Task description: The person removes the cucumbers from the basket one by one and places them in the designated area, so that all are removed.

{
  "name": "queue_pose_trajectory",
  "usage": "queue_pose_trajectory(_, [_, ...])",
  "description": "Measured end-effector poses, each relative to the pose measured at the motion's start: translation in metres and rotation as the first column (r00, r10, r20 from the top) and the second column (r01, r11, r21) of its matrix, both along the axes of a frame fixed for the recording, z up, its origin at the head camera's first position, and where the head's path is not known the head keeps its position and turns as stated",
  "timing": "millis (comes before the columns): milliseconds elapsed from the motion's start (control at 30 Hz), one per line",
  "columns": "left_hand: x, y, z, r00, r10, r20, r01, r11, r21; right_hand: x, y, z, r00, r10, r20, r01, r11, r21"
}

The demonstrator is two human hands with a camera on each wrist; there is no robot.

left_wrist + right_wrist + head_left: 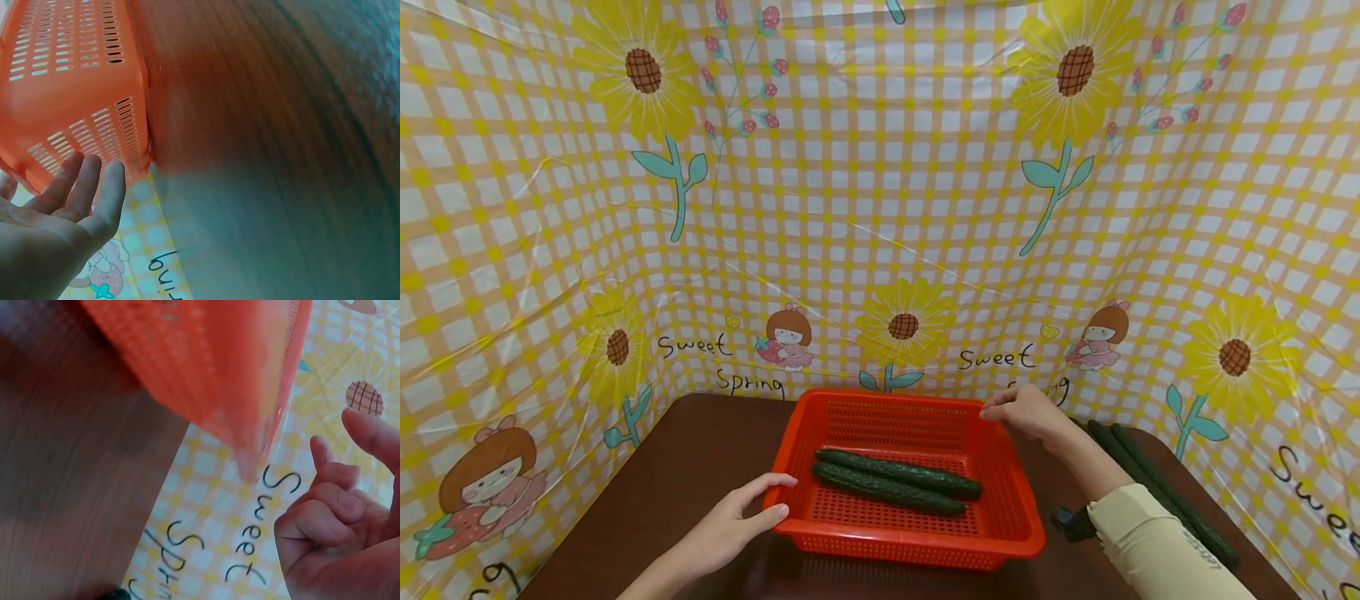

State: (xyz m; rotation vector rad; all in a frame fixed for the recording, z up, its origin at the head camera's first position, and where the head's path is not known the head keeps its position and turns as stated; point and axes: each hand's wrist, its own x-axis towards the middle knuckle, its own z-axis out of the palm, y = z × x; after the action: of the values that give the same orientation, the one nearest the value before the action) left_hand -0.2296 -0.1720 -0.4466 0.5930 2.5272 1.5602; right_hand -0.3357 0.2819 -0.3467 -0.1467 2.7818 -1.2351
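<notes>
A red plastic basket [917,537] with slotted walls stands on the table, and two dark green cucumbers lie side by side in it, the farther one [901,472] and the nearer one [887,492]. At the basket's left rim is my left hand [730,521], its thumb and index finger at the edge. In the left wrist view its other fingers [112,194] extend, slightly bent, beside the basket wall. Over the far right corner hovers my right hand [1030,412]. The right wrist view shows its fingers [322,522] loosely curled, holding nothing and apart from the basket.
Two more cucumbers [1138,458] lie on the dark brown table [715,450] at the right, partly behind my right forearm. A small dark object [1071,523] shows by the right wrist. A checked, flower-printed cloth [880,208] rises behind and at both sides.
</notes>
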Motion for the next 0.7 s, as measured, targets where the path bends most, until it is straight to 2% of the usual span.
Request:
queue_pose_trajectory(133, [0.002,0.001,-0.001,1.0,-0.005,0.017,0.004,1.0,0.006,-0.005,-0.012,-0.003,0.997,0.037,0.067,-0.033,0.998,-0.054])
queue_pose_trajectory(267, [0.002,0.0,0.0,1.0,-0.018,0.021,0.018,1.0,0.013,-0.007,-0.02,-0.001,0.993,0.07,0.099,-0.067,0.997,-0.029])
queue_pose_trajectory(567, [0.002,0.0,0.004,0.999,-0.021,0.028,0.02,1.0,0.014,-0.012,-0.032,0.017,0.99,0.099,0.104,-0.098,0.995,-0.014])
queue_pose_trajectory(700, [0.002,0.001,0.005,0.999,-0.035,0.038,0.034,0.999,0.027,-0.016,-0.038,0.019,0.988,0.122,0.096,-0.123,0.992,0.003])
